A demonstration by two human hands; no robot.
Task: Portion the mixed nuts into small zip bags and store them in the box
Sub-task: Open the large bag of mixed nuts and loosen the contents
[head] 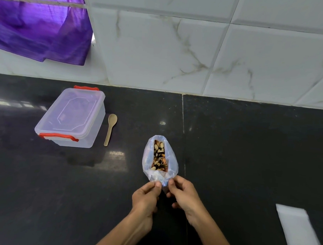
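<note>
Both hands, left hand (147, 194) and right hand (182, 193), pinch the nut bag's (161, 157) knotted neck, probably to open it on the counter (247, 153); lidded box (71, 117) and spoon (110, 128) wait nearby.

Two bare forearms enter from the lower edge of the view, each ending in one of the hands: the left hand (146, 196) and the right hand (184, 193). No sleeve, cuff or glove covers either forearm or wrist within the visible area. No ring, watch, bracelet or band shows on the fingers or wrists. The fingernails that show are short and unpainted. The upper arms lie outside the view.
</note>
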